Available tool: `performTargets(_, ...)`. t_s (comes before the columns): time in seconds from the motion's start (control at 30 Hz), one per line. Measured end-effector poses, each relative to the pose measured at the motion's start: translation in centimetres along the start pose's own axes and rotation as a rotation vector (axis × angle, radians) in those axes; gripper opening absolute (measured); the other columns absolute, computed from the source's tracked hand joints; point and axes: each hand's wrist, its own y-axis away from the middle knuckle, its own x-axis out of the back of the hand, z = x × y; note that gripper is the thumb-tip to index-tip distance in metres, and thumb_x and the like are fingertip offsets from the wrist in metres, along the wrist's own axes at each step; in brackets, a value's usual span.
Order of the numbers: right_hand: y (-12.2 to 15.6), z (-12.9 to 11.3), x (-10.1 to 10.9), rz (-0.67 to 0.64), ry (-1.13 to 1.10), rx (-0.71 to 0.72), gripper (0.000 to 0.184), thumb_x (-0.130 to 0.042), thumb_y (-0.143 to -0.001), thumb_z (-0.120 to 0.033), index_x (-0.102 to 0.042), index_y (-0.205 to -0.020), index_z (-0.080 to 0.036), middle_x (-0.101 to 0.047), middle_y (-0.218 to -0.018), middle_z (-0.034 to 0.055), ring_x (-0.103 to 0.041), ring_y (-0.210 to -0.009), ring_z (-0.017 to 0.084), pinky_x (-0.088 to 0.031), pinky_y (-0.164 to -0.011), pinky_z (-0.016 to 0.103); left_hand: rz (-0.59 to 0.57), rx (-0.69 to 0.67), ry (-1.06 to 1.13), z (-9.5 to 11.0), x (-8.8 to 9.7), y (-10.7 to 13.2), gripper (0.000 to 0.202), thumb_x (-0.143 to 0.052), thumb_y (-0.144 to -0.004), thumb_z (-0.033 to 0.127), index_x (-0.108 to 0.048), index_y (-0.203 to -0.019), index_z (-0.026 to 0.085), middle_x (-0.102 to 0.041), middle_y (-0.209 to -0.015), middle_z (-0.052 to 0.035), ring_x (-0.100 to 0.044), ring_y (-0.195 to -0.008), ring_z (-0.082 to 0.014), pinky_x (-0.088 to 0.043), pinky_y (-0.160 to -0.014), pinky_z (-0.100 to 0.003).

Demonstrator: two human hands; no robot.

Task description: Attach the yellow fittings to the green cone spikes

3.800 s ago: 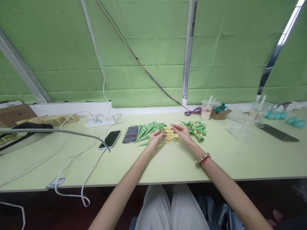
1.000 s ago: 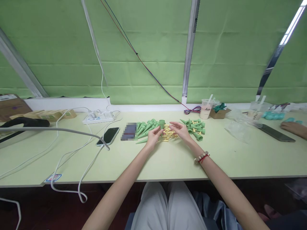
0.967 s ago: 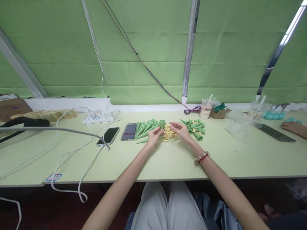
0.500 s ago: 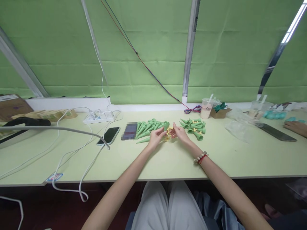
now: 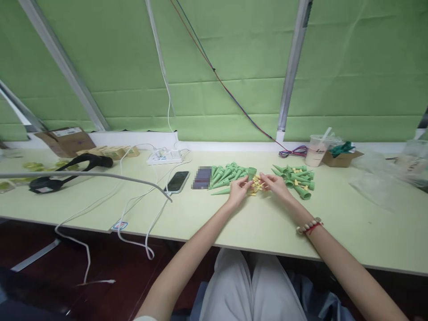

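Observation:
Pinched in the fingers of my left hand (image 5: pixel 238 191) is a green plastic cone (image 5: pixel 252 171), its wide end facing up. Small yellow plastic pieces (image 5: pixel 257 186) lie heaped between my two hands. My right hand (image 5: pixel 276 185) is at the right side of this heap, thumb and fingers drawn together; whatever sits in them is too small to make out. To the left lies a row of green cones (image 5: pixel 227 174). On the right, a second group of cones (image 5: pixel 302 191) has yellow pieces fitted to several of them.
Left of the cones are a pixelated dark rectangle (image 5: pixel 202 178), a phone (image 5: pixel 178 182), white cables and a power strip (image 5: pixel 164 156). A drink cup (image 5: pixel 316 151), a small cardboard box (image 5: pixel 341 159) and clear plastic bags (image 5: pixel 372 187) stand to the right.
The view has turned left, so everything sits farther right in the picture. The left hand keeps hold of the green cone, and both hands stay around the yellow heap.

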Motion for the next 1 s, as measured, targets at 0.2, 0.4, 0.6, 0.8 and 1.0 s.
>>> performTargets(0.2, 0.6, -0.4, 0.1, 0.023, 0.055, 0.024, 0.057, -0.078, -0.052, -0.058, -0.072, -0.089, -0.016, -0.07, -0.074, 0.0063, -0.06, -0.053, 0.014, -0.052, -0.048, 0.027, -0.035, -0.054, -0.013, -0.8, -0.9, 0.8, 0.025, -0.065, -0.074, 0.032, -0.071, -0.086, 0.012, -0.068, -0.076, -0.0061, -0.059, -0.056, -0.0132, -0.046, -0.055, -0.025)
performTargets(0.4, 1.0, -0.1, 0.3, 0.04, 0.131, 0.026, 0.042, -0.08, -0.052, -0.049, -0.074, -0.076, -0.016, -0.067, -0.061, 0.0056, -0.059, -0.051, 0.016, -0.05, -0.046, 0.028, -0.046, 0.018, 0.022, -1.9, -1.6, 1.8, 0.031, -0.059, -0.077, 0.036, -0.068, -0.092, 0.011, -0.061, -0.071, -0.0028, -0.05, -0.046, -0.0075, -0.04, -0.045, -0.021)
performTargets(0.6, 1.3, -0.1, 0.1, 0.126, 0.22, -0.028, 0.035, -0.077, -0.051, -0.048, -0.073, -0.066, -0.017, -0.066, -0.055, 0.0057, -0.057, -0.045, 0.016, -0.049, -0.044, 0.028, -0.045, 0.03, 0.049, -2.6, -1.6, 1.9, 0.023, -0.059, -0.078, 0.033, -0.065, -0.077, 0.01, -0.054, -0.072, -0.0014, -0.05, -0.05, -0.0061, -0.042, -0.048, -0.02)
performTargets(0.8, 1.5, -0.1, 0.2, 0.138, 0.369, -0.082, 0.036, -0.07, -0.057, -0.055, -0.069, -0.058, -0.018, -0.063, -0.052, 0.0067, -0.058, -0.048, 0.018, -0.048, -0.047, 0.027, 0.02, 0.027, 0.051, -2.9, -1.6, 2.1, 0.02, -0.061, -0.077, 0.026, -0.07, -0.088, 0.012, -0.056, -0.08, -0.0036, -0.05, -0.062, -0.0096, -0.047, -0.056, -0.023)
performTargets(1.0, 1.4, 0.2, 0.6, 0.206, 0.296, -0.187, 0.035, -0.074, -0.047, -0.047, -0.07, -0.07, -0.021, -0.065, -0.055, 0.005, -0.058, -0.05, 0.017, -0.05, -0.051, 0.026, 0.014, 0.011, -0.082, -2.7, -1.5, 2.6, 0.021, -0.057, -0.083, 0.029, -0.07, -0.091, 0.016, -0.06, -0.083, -0.0052, -0.052, -0.065, -0.0119, -0.047, -0.061, -0.025)
